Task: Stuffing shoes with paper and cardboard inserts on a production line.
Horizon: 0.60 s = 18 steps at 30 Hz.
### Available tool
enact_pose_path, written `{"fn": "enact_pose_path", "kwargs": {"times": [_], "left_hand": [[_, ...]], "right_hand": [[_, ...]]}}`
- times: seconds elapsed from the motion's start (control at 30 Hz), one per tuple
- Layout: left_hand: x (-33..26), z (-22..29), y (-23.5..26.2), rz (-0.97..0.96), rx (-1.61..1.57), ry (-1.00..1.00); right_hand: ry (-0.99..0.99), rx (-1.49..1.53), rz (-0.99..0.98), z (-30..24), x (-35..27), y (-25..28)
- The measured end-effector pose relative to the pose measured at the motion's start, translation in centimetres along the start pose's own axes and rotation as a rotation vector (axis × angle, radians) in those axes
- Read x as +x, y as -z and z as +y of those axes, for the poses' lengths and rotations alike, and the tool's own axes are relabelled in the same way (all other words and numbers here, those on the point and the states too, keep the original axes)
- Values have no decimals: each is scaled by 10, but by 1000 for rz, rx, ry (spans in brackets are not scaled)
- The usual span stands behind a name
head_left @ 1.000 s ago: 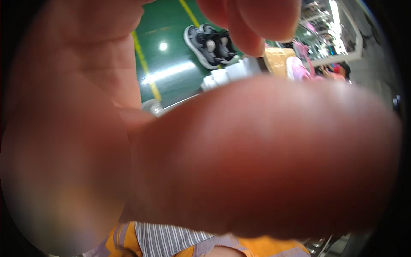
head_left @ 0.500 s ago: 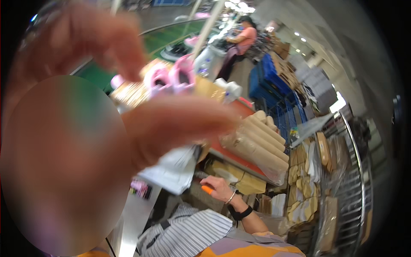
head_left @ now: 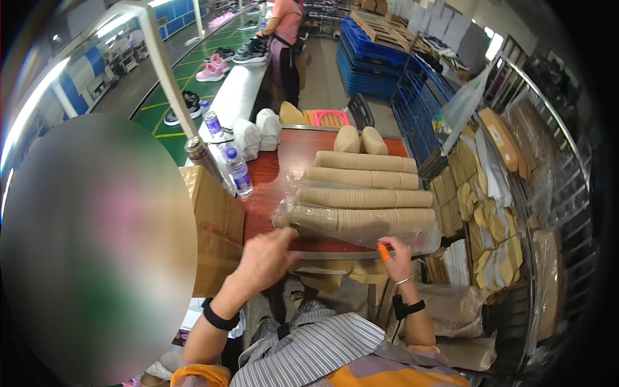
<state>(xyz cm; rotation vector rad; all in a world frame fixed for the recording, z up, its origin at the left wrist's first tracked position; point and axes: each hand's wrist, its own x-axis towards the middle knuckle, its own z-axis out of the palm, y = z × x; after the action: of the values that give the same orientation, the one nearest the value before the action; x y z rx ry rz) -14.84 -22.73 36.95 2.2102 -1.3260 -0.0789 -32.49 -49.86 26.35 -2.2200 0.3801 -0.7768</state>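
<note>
Nested tan moulded inserts (head_left: 361,197) lie in several long rows, at least partly inside a clear plastic bag (head_left: 412,244) on a red-brown table (head_left: 261,216). My left hand (head_left: 264,258) is at the bag's near left corner; its fingers are smeared by motion, and whether they touch the plastic cannot be told. At the near edge of the bag, my right hand (head_left: 396,259) has its thumb and fingers pinched together on the plastic. An orange cover (head_left: 384,252) sits on one of its fingers. Two loose tan moulded pieces (head_left: 348,138) rest beyond the rows.
Cardboard boxes (head_left: 219,258) stand left of the table. Water bottles (head_left: 238,171) and white bundles (head_left: 247,138) line its left side. Beyond runs a green conveyor (head_left: 171,138) with shoes (head_left: 213,68) and a person (head_left: 284,39). Blue crates (head_left: 364,64) and a metal rack (head_left: 548,97) are right.
My left hand has dropped from close in front of the view to the bag's near left corner. The view has levelled over the table. My right hand has reached the bag's near edge.
</note>
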Motion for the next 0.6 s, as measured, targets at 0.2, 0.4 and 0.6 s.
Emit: {"fn": "enact_pose_path", "kwargs": {"times": [0.2,0.4,0.6], "left_hand": [[52,8,-59,-571,-145,-285],[139,62,-135,-365,-478,-344],[208,110,-217,-284,-420,-398]], "right_hand": [[-335,253,379,77,-6,33],[-462,213,587,167,2,94],[-524,361,475,228,26,94]]}}
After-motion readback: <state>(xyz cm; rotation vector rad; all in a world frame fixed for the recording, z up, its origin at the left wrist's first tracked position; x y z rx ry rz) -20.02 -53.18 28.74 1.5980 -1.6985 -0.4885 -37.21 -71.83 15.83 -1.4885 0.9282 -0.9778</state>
